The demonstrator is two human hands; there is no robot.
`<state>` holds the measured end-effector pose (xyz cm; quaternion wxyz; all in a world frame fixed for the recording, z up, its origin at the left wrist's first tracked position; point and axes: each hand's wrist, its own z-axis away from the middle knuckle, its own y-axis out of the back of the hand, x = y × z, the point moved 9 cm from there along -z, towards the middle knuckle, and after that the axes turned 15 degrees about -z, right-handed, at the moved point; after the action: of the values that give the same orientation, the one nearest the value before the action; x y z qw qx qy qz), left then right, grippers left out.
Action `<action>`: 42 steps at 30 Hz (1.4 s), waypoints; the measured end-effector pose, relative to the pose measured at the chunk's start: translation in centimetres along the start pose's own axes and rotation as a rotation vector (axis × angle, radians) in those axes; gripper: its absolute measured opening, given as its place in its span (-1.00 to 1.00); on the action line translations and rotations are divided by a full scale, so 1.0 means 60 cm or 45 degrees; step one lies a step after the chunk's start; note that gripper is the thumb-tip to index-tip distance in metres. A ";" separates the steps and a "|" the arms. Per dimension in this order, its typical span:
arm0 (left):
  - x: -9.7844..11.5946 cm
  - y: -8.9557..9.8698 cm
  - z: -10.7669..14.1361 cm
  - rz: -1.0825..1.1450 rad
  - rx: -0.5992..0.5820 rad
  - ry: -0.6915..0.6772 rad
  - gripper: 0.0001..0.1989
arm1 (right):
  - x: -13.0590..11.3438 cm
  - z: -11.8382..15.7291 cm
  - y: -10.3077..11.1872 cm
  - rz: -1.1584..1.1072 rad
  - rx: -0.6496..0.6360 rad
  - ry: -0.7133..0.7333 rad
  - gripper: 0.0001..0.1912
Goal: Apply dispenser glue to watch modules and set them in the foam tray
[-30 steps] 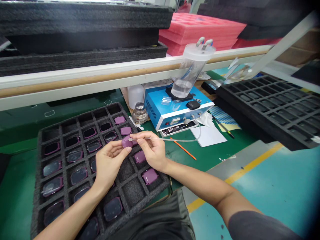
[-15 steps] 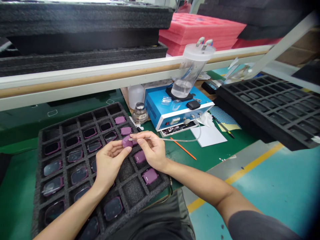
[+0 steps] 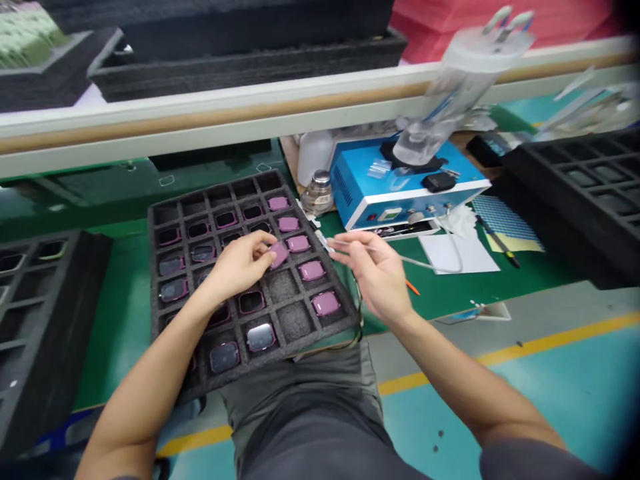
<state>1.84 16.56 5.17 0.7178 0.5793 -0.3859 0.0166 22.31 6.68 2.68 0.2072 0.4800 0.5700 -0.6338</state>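
My left hand (image 3: 243, 265) is closed on a purple smartwatch case (image 3: 279, 256), pinched at its edge between thumb and fingers. The case is over or partly in a pocket of the black foam tray (image 3: 296, 323); I cannot tell whether it touches the bottom. Off the tray's right edge, my right hand (image 3: 379, 275) grips a thin clear tube (image 3: 423, 265) between thumb and fingers. The tube curves back towards the blue machine (image 3: 410, 208). More purple cases (image 3: 312, 270) lie back up in the right column, while dark-screened ones (image 3: 261, 337) lie elsewhere in the tray.
On the blue machine stands a clear cylinder (image 3: 427, 133) with liquid. A glass jar (image 3: 319, 193), white paper (image 3: 457, 255), an orange stick (image 3: 413, 288) and a black pen (image 3: 500, 243) are nearby. Further foam trays stand left (image 3: 45, 333) and right (image 3: 585, 173). A shelf rail (image 3: 240, 107) crosses behind.
My right hand has drawn the tube away from the purple case, to the right. My left hand has turned the case and brought it down to the tray. The camera view has shifted.
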 end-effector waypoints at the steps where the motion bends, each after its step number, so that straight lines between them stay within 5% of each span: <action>1: 0.002 -0.006 0.005 -0.105 -0.086 -0.043 -0.69 | 0.005 0.018 0.016 -0.028 0.041 -0.095 -0.76; 5: 0.015 -0.035 0.023 -0.297 -0.291 -0.144 -0.72 | 0.033 0.108 0.059 -0.116 0.061 -0.550 -0.66; 7: 0.018 -0.041 0.023 -0.315 -0.297 -0.154 -0.72 | 0.035 0.157 0.050 -0.072 -0.160 -0.823 -0.61; 10: 0.020 -0.041 0.022 -0.268 -0.302 -0.163 -0.71 | -0.001 0.214 0.022 0.245 -0.699 -1.082 -0.62; 13: 0.033 -0.037 0.028 -0.174 -0.339 -0.197 -0.73 | -0.073 0.179 0.007 0.711 -0.987 -0.797 -0.73; 15: 0.053 -0.040 0.040 -0.137 -0.412 -0.262 -0.75 | -0.130 0.092 0.007 0.899 -0.781 -0.387 -0.73; 18: 0.086 -0.062 0.068 -0.237 -0.599 -0.398 -0.76 | -0.216 -0.045 0.019 1.246 -0.251 0.333 -0.73; 20: 0.099 -0.079 0.087 -0.383 -0.685 -0.472 -0.74 | -0.228 -0.112 0.012 1.522 -0.110 0.608 -0.56; 24: 0.108 -0.093 0.104 -0.672 -0.663 -0.547 -0.72 | -0.187 -0.207 0.012 1.918 -0.138 0.497 -0.38; 31: 0.108 -0.093 0.110 -0.882 -0.614 -0.560 -0.75 | -0.163 -0.234 -0.021 2.117 -0.151 0.445 -0.22; 36: 0.111 -0.095 0.109 -0.854 -0.623 -0.550 -0.75 | -0.124 -0.268 -0.046 2.122 -0.152 0.422 -0.48; 39: 0.113 -0.096 0.110 -0.856 -0.623 -0.579 -0.74 | -0.129 -0.277 -0.030 1.981 -0.111 0.440 -0.57; 42: 0.105 -0.071 0.086 -0.812 -0.474 -0.539 -0.68 | -0.188 -0.233 0.041 1.764 -0.072 0.589 -0.54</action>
<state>5.52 8.16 5.45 0.6841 0.5209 -0.3226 -0.3957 34.63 15.73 12.44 0.4474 0.8466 0.1807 -0.2248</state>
